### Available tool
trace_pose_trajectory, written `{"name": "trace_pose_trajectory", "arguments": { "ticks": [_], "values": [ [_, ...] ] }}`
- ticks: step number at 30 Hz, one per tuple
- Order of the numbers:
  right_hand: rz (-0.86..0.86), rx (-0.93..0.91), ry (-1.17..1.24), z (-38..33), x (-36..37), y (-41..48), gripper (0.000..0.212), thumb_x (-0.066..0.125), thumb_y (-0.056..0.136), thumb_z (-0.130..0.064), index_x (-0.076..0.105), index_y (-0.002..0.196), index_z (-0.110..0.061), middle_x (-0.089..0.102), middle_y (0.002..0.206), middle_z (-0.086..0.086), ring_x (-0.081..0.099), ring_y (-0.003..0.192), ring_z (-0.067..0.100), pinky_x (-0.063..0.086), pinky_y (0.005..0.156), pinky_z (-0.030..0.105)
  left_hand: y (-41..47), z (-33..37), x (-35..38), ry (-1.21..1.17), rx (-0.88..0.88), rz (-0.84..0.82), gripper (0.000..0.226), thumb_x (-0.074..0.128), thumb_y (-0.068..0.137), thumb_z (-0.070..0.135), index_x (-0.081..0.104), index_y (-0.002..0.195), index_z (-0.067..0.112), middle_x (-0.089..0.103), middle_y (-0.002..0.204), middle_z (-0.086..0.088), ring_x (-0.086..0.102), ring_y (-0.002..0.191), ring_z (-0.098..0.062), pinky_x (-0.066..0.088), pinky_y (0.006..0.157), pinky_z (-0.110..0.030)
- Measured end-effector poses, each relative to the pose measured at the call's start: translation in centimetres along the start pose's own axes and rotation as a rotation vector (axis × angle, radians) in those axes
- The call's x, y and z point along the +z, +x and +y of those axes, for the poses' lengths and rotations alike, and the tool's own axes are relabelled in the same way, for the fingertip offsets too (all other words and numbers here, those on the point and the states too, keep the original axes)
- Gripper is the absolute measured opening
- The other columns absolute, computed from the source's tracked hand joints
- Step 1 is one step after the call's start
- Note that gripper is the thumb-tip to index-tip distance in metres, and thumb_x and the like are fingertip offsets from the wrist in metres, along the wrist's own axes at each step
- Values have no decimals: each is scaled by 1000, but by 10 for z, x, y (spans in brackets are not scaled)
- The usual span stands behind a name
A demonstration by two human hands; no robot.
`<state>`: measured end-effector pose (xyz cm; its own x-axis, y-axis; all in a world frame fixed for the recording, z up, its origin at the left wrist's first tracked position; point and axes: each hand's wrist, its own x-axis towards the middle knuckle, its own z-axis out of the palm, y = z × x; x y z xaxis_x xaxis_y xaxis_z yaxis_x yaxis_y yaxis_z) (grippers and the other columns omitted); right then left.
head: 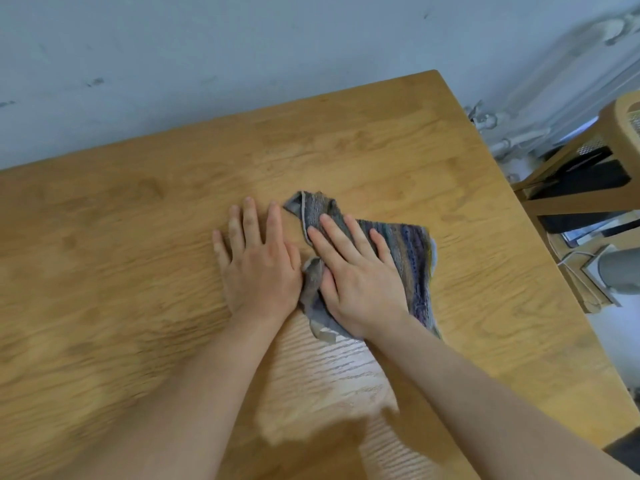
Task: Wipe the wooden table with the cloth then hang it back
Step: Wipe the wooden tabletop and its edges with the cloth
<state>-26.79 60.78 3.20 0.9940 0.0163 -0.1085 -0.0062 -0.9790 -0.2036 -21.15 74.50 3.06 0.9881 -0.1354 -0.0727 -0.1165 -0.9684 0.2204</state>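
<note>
Head view shows the right hand (356,271) pressing the striped cloth (412,251) flat on the wooden table (346,140), fingers extended and slightly apart, the left hand (258,261) splayed just beside it; advisable: even palm pressure, overlapping strokes.

The wooden table (138,220) lies bare all around both flat hands; only a chair (588,174) stands off right.
</note>
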Motion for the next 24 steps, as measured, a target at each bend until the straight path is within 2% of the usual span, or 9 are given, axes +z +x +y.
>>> {"name": "trace_pose_trajectory", "arguments": {
  "ticks": [5, 9, 11, 14, 17, 20, 24],
  "values": [
    [39, 128, 57, -1, -7, 117, 57, 23, 99, -40, 20, 155, -31, 11, 164, -8, 2, 151, 19, 4, 121, 48, 22, -6, -9, 85, 59, 15, 52, 31, 92, 37, 41, 139, 19, 41, 141, -17, 37, 129, -37, 33, 103, -54],
    [56, 106, 72, -7, -7, 167, 57, 24, 98, -40, 20, 155, -33, 10, 164, -7, 1, 151, 21, 1, 120, 49, 46, -4, -2, 45, 47, 40, 50, 30, 96, 36, 36, 143, 19, 27, 155, -14, 22, 143, -31, 16, 113, -57],
    [73, 110, 92, -8, -6, 174, 57, 24, 98, -40, 20, 154, -33, 10, 164, -8, 1, 151, 21, 1, 120, 49, 46, -2, 2, 27, 35, 56, 48, 30, 97, 35, 39, 141, 18, 27, 156, -12, 20, 145, -29, 15, 114, -56],
    [110, 154, 95, -21, -1, 126, 56, 24, 99, -37, 22, 155, -30, 12, 164, -8, 2, 151, 19, 4, 121, 47, 36, -4, 1, 0, 42, 63, 45, 32, 94, 31, 46, 134, 16, 32, 154, -12, 24, 143, -28, 19, 113, -56],
    [5, 115, 101, -22, -4, 83, 56, 25, 100, -34, 15, 156, -31, 5, 164, -11, -6, 151, 17, -1, 121, 45, 37, -4, -2, -44, 32, 65, 49, 28, 91, 29, 46, 134, 15, 35, 152, -10, 25, 143, -27, 20, 114, -55],
    [-8, 68, 82, -12, -10, 129, 58, 25, 99, -38, 14, 156, -32, 4, 164, -11, -4, 151, 17, -2, 121, 46, 44, -4, -2, -36, 32, 79, 47, 29, 92, 29, 47, 133, 15, 38, 150, -10, 27, 142, -27, 23, 113, -55],
    [45, 93, 82, -10, -11, 217, 59, 27, 98, -40, 22, 155, -28, 13, 164, -7, 3, 151, 21, 2, 120, 49, 41, -2, 1, -5, 23, 60, 51, 28, 94, 32, 40, 141, 18, 35, 153, -8, 25, 144, -25, 21, 114, -54]
  ]
}}
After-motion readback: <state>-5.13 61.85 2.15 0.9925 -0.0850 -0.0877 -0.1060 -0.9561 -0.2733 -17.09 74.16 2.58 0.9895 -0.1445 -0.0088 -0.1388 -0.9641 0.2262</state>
